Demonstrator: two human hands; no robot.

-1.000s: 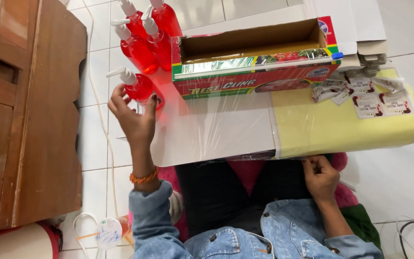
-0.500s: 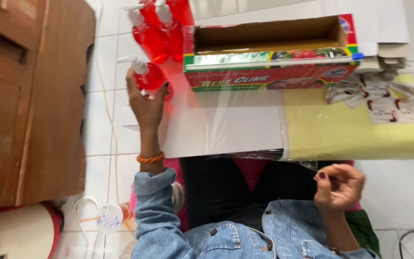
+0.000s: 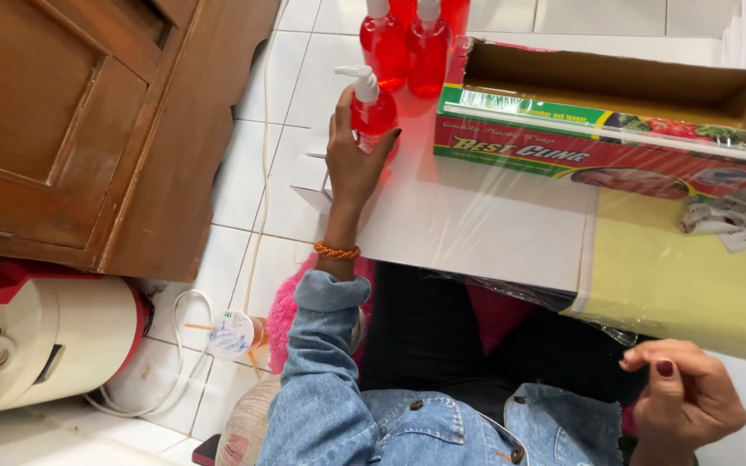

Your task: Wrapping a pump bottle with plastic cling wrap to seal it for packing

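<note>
At the top left corner of the white board, the left hand is wrapped round 1 red pump bottle: thumb on the right side, fingers behind on the left, closed on the body just below the white pump head. Bottle is upright, at the board's edge, w/ the white floor tiles beside it. Orange bead bracelet on that wrist, denim sleeve below.

Behind the held bottle: 2 more red pump bottles clearly in view, side by side, tops cut off by the frame; a 3rd red shape at approx. the top edge, can't tell if it's another bottle.

Just right of the bottles lies 1 long cling-film box, lid open, red/green front. A clear film sheet is pulled out from it over the board and down past the near edge. Right of the white board, a yellow surface w/ several small labels at its far right, too many cut off to count.

Right hand is low right, off the board, near the film's hanging edge; fingers curled loosely, thumb against fingertips, can't tell whether anything's pinched.

Left side: 1 brown wooden cabinet, 1 white-and-red appliance on the floor.
</note>
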